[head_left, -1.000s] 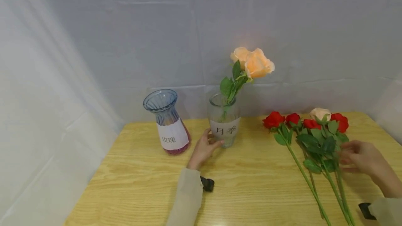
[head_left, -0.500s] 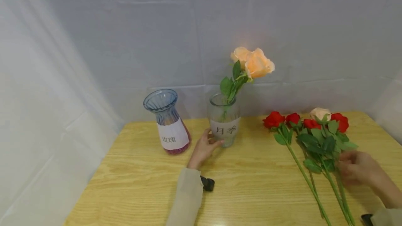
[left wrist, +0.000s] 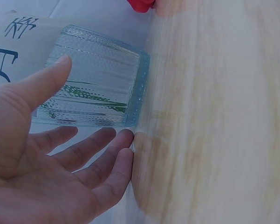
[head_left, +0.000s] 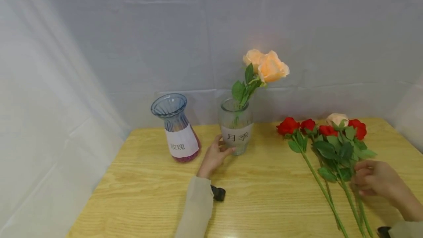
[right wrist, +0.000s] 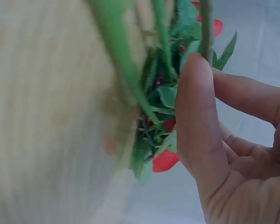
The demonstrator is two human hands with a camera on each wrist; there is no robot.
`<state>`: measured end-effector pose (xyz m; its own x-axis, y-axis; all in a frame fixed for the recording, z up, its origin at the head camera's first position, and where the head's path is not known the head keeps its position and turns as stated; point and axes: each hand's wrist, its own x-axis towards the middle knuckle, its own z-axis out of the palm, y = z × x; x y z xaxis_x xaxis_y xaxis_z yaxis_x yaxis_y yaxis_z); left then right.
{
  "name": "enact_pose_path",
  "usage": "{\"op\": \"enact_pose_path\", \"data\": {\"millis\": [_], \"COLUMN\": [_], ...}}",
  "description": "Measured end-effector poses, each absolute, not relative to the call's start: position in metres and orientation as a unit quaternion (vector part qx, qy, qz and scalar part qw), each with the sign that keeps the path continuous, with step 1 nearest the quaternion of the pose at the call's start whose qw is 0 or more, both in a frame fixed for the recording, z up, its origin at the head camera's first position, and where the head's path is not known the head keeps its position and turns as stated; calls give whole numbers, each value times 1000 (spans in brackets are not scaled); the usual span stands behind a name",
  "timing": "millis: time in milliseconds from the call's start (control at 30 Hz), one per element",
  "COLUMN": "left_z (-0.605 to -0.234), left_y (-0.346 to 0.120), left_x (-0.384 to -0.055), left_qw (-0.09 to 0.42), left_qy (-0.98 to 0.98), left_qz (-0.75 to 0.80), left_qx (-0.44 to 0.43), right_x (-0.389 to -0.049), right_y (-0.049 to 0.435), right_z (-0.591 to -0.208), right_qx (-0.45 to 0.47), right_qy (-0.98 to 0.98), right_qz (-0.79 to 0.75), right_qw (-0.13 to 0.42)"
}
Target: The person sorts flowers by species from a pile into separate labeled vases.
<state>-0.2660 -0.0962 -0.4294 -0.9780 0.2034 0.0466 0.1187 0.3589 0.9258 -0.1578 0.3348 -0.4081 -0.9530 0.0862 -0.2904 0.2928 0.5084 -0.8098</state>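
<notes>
A clear glass vase with a white paper label stands at the table's centre, two peach roses leaning right in it. My left hand rests against its lower left side, thumb across the front; in the left wrist view the fingers are relaxed along the glass. On the right, my right hand is over the stems of a pile of flowers. The right wrist view shows thumb and forefinger pinching one rose stem; which bloom it bears is hidden. Red roses and a paler rose lie there.
A blue-and-purple glass vase with a white label stands left of the clear one. Both are on a wooden table, with a pale cloth backdrop behind. Several green stems stretch towards the table's front edge.
My right hand has slid down the stems towards the front, and its fingers have closed more. A leaf beside it now shows further right. The left hand and both vases stay put.
</notes>
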Motion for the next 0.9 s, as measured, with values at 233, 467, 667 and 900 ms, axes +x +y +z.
{"op": "enact_pose_path", "data": {"millis": [233,467,667,900], "left_z": [-431,-432,-430,-432], "left_y": [-97,-96,-96,-97], "left_x": [-267,-267,-266,-268], "left_qw": [34,36,35,34], "left_qy": [827,828,830,830], "left_qz": [552,550,548,548], "left_qx": [103,99,96,100], "right_x": [-158,-159,-161,-164], "right_y": [341,345,346,346], "right_z": [-399,-395,-397,-402], "right_qx": [90,89,77,60], "right_qy": [865,848,798,660], "right_qz": [-486,-519,-596,-747], "right_qw": [79,52,39,54]}}
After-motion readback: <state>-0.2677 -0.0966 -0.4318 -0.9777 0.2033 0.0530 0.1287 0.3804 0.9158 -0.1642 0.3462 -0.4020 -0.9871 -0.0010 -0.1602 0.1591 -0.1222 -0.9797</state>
